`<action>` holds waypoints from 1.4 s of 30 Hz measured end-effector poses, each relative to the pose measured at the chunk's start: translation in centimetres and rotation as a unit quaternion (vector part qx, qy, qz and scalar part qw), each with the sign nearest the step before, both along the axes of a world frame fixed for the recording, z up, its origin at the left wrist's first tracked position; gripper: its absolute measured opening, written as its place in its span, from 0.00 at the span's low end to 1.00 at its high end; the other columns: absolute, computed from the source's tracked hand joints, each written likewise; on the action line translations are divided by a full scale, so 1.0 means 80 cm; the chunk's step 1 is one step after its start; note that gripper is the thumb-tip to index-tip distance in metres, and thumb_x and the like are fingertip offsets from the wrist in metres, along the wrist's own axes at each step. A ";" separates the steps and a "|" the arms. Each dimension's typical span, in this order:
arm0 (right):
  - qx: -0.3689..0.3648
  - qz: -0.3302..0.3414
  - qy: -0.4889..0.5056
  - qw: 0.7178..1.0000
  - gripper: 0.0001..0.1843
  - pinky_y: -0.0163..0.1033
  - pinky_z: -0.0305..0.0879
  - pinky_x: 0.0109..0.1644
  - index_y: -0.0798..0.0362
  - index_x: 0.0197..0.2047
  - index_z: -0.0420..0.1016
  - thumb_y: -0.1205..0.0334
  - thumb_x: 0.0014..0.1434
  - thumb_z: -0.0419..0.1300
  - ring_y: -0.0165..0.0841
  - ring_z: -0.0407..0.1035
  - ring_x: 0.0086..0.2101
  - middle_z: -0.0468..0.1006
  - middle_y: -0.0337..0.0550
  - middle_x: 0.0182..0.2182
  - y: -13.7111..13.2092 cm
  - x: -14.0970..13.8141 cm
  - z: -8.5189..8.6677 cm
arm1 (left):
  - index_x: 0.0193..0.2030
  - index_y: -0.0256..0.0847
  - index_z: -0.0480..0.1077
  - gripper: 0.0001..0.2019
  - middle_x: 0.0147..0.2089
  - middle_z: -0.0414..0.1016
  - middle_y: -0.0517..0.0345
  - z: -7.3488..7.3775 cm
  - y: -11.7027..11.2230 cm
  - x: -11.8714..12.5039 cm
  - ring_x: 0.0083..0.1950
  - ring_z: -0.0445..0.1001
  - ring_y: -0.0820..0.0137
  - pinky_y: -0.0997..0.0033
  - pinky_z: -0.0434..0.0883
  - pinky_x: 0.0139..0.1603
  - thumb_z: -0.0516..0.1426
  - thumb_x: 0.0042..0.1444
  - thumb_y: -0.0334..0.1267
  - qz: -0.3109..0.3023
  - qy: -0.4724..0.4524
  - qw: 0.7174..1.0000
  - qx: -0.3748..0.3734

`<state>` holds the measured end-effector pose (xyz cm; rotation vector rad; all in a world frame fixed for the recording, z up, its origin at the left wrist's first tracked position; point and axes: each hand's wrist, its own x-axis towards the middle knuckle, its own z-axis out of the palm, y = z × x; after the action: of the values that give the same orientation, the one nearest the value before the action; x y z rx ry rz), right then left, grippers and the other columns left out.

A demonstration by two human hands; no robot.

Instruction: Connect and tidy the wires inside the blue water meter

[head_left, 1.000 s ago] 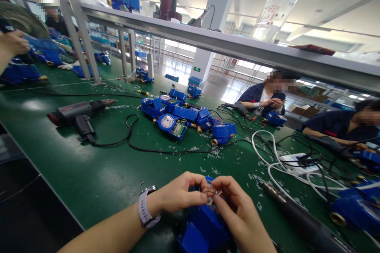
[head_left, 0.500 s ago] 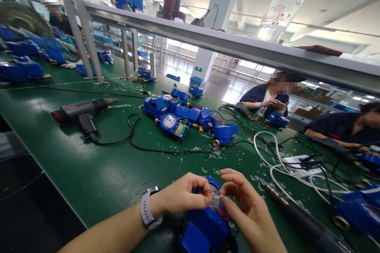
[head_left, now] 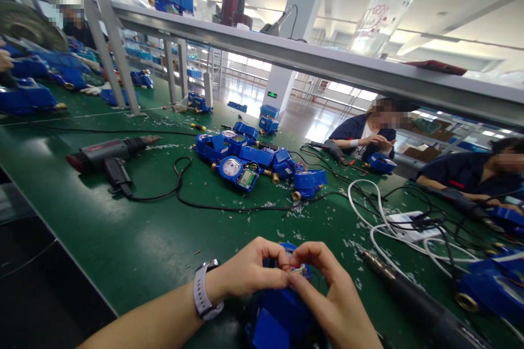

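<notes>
A blue water meter (head_left: 282, 305) stands on the green bench right in front of me, its lower housing partly under my hands. Thin wires (head_left: 301, 270) come up out of its round top. My left hand (head_left: 266, 264), with a watch (head_left: 207, 290) on the wrist, pinches thin wires between thumb and forefinger. From the other side, my right hand (head_left: 323, 278) has its thumb and forefinger closed at the same spot, fingertips touching or nearly touching the left ones. The wire ends themselves are hidden behind the fingertips.
A heat gun (head_left: 110, 155) lies at left, its black cord crossing the bench (head_left: 155, 251). Several blue meters (head_left: 241, 169) cluster ahead. At right are another hot-air tool (head_left: 421, 305), a power strip (head_left: 415, 226) and tangled cables. A shelf (head_left: 286, 46) spans overhead; two co-workers sit opposite.
My right hand has moved left and its spread fingers have closed in a pinch on the wires beside my left fingertips. My left hand keeps its pinch. A hand appears at the far left edge.
</notes>
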<state>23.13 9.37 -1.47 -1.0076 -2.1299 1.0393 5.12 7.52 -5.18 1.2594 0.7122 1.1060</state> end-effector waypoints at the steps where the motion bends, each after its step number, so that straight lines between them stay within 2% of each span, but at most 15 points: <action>1: -0.001 0.000 0.012 1.000 0.06 0.34 0.64 0.43 0.49 0.40 0.69 0.57 0.62 0.58 0.33 0.70 0.38 0.74 0.38 0.35 0.000 -0.001 -0.001 | 0.25 0.34 0.67 0.14 0.29 0.68 0.60 -0.001 0.000 0.000 0.32 0.63 0.74 0.73 0.61 0.38 0.65 0.47 0.42 0.001 -0.007 1.000 -0.002; 7: -0.013 0.002 0.062 0.998 0.06 0.31 0.64 0.37 0.50 0.35 0.71 0.58 0.61 0.58 0.31 0.69 0.32 0.73 0.38 0.30 0.000 -0.006 0.005 | 0.26 0.35 0.69 0.10 0.30 0.71 0.59 -0.002 -0.001 0.001 0.33 0.65 0.73 0.73 0.62 0.38 0.65 0.45 0.38 0.027 -0.008 0.999 -0.020; 11: -0.033 0.006 0.066 0.997 0.05 0.32 0.64 0.37 0.51 0.36 0.71 0.59 0.59 0.58 0.31 0.68 0.33 0.73 0.39 0.31 0.002 -0.006 0.005 | 0.27 0.35 0.69 0.10 0.30 0.70 0.60 0.000 -0.002 0.001 0.32 0.64 0.74 0.74 0.62 0.37 0.65 0.44 0.37 0.022 -0.014 0.999 -0.031; 16: -0.095 0.015 0.077 0.992 0.05 0.33 0.62 0.35 0.51 0.36 0.69 0.59 0.58 0.58 0.32 0.67 0.33 0.71 0.39 0.31 0.003 -0.005 0.000 | 0.27 0.34 0.70 0.11 0.30 0.70 0.60 0.001 -0.002 0.001 0.31 0.63 0.75 0.74 0.60 0.36 0.65 0.43 0.38 -0.001 -0.040 0.997 -0.064; 20: -0.117 0.013 0.091 0.989 0.06 0.33 0.62 0.36 0.51 0.37 0.68 0.59 0.58 0.58 0.32 0.67 0.34 0.71 0.39 0.32 0.001 -0.004 -0.001 | 0.27 0.34 0.70 0.10 0.31 0.71 0.58 0.000 -0.001 0.002 0.32 0.64 0.74 0.73 0.61 0.37 0.65 0.43 0.37 0.002 -0.047 0.997 -0.058; 24: -0.105 0.019 0.114 0.988 0.07 0.33 0.63 0.39 0.50 0.40 0.69 0.60 0.58 0.61 0.33 0.68 0.36 0.72 0.39 0.33 0.000 -0.003 -0.003 | 0.26 0.34 0.69 0.09 0.31 0.70 0.58 -0.002 -0.001 0.002 0.33 0.64 0.73 0.73 0.61 0.37 0.64 0.44 0.36 0.002 -0.048 0.998 -0.047; 30: -0.087 0.017 0.114 0.989 0.08 0.31 0.61 0.33 0.50 0.38 0.71 0.55 0.61 0.61 0.30 0.66 0.31 0.72 0.38 0.31 0.003 -0.001 -0.010 | 0.27 0.34 0.70 0.07 0.31 0.70 0.59 -0.001 -0.002 0.001 0.31 0.62 0.74 0.73 0.60 0.35 0.63 0.45 0.34 0.013 -0.019 0.999 -0.048; 37: -0.088 0.014 0.086 0.992 0.08 0.33 0.63 0.34 0.52 0.36 0.71 0.56 0.58 0.60 0.32 0.67 0.31 0.73 0.40 0.30 -0.001 -0.005 0.006 | 0.28 0.34 0.69 0.08 0.29 0.68 0.62 0.001 -0.003 0.002 0.30 0.61 0.76 0.75 0.60 0.34 0.62 0.47 0.36 0.022 0.013 0.999 -0.040; 42: -0.082 0.008 0.074 0.994 0.07 0.34 0.63 0.35 0.52 0.35 0.70 0.57 0.58 0.59 0.33 0.67 0.32 0.72 0.40 0.30 -0.002 -0.004 0.007 | 0.28 0.34 0.69 0.09 0.30 0.69 0.61 0.000 -0.001 0.002 0.32 0.63 0.75 0.75 0.61 0.36 0.62 0.48 0.38 0.017 0.017 0.999 -0.027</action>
<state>22.77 9.18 -0.89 -0.9578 -1.9612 1.2727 5.28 7.43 -5.14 1.2273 0.7868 1.0872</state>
